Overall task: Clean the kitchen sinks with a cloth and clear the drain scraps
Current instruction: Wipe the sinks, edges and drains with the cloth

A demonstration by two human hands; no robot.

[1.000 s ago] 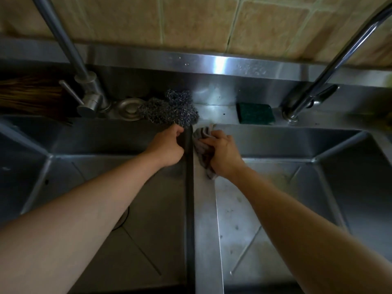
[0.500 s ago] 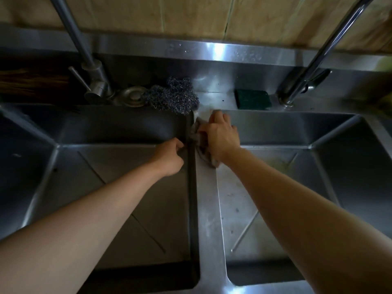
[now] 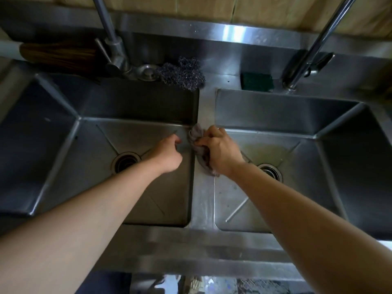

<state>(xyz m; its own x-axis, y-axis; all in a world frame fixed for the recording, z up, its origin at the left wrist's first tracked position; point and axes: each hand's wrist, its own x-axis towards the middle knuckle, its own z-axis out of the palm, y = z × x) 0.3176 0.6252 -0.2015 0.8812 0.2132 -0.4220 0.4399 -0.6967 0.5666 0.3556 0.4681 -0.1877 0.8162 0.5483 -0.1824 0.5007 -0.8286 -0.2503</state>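
Note:
Two steel sinks sit side by side, the left sink (image 3: 63, 166) and the right sink (image 3: 328, 166), split by a narrow divider (image 3: 202, 204). My right hand (image 3: 222, 151) grips a crumpled grey cloth (image 3: 197, 136) and presses it on the divider. My left hand (image 3: 167, 153) hovers over the left sink beside the divider, fingers loosely curled, holding nothing that I can see. The left drain (image 3: 125, 162) shows in the left basin. The right drain (image 3: 270, 171) is partly hidden by my right forearm. A yellowish stain lies behind it.
On the back ledge lie a steel wool scourer (image 3: 182, 74), a green sponge (image 3: 257, 82), a round metal plug (image 3: 146, 72) and a brown brush (image 3: 57, 57). Two taps rise there, the left tap (image 3: 110, 39) and the right tap (image 3: 314, 45).
Both hands have drawn back toward me along the divider, the right hand dragging the cloth from the back ledge end toward the middle. The view has tilted down, showing both drains.

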